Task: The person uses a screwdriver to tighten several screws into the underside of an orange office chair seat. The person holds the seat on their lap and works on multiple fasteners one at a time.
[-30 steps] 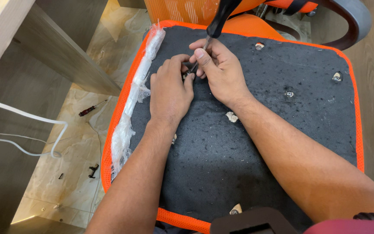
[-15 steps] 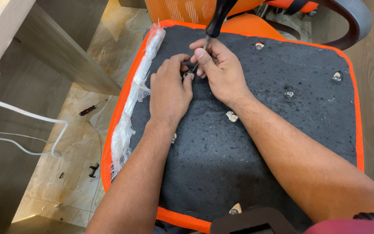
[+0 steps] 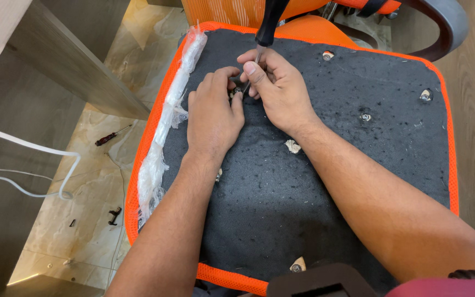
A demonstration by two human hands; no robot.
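A: What does the right hand [image 3: 279,91] have?

B: A screwdriver [image 3: 265,30] with a black handle. The fingers are curled around its thin metal shaft just under the handle, thumb pressed along the near side, so that hand is gripping the tool. The handle rises away from the knuckles toward the top of the view.

A: And the left hand [image 3: 213,118]?

B: It lies palm down on the black fabric underside of an overturned chair seat [image 3: 325,181], fingertips bent in and pinching at a small fitting right where the screwdriver tip comes down. What exactly it pinches is too hidden to tell. The two hands' fingertips touch there.

A: Anything close to the fingers?

B: Just left of the left hand's knuckles runs a strip of crumpled clear plastic wrap [image 3: 163,132] along the seat's orange edge. Just beside the right wrist, a torn hole in the fabric [image 3: 292,146] shows pale padding. Well right of the right hand sit screw holes [image 3: 365,117], another near the far corner.

A: And off the seat?

B: A small red-handled screwdriver [image 3: 110,136] lies on the tiled floor, well left of both hands, near white cables [image 3: 34,149].
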